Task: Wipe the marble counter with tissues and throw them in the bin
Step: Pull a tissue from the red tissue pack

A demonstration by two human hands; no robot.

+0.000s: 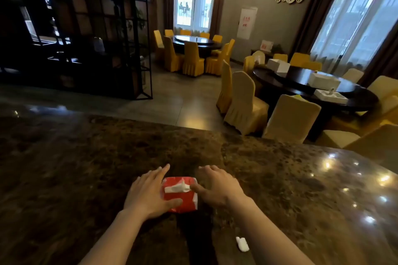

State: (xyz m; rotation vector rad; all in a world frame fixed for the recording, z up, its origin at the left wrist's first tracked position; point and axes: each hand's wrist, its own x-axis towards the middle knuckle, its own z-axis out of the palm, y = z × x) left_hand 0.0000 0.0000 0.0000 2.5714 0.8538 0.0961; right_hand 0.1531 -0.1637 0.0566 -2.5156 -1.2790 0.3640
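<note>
Two hands flanking red tissue pack [180, 194], fingers [160, 171] spread, touching its sides

Both bare forearms are stretched forward, converging toward the middle. The left hand [148, 191] is held palm down, fingers [160, 171] extended forward and the thumb turned inward. The right hand [217, 187] is spread, its thumb pointed toward the left hand.
</note>
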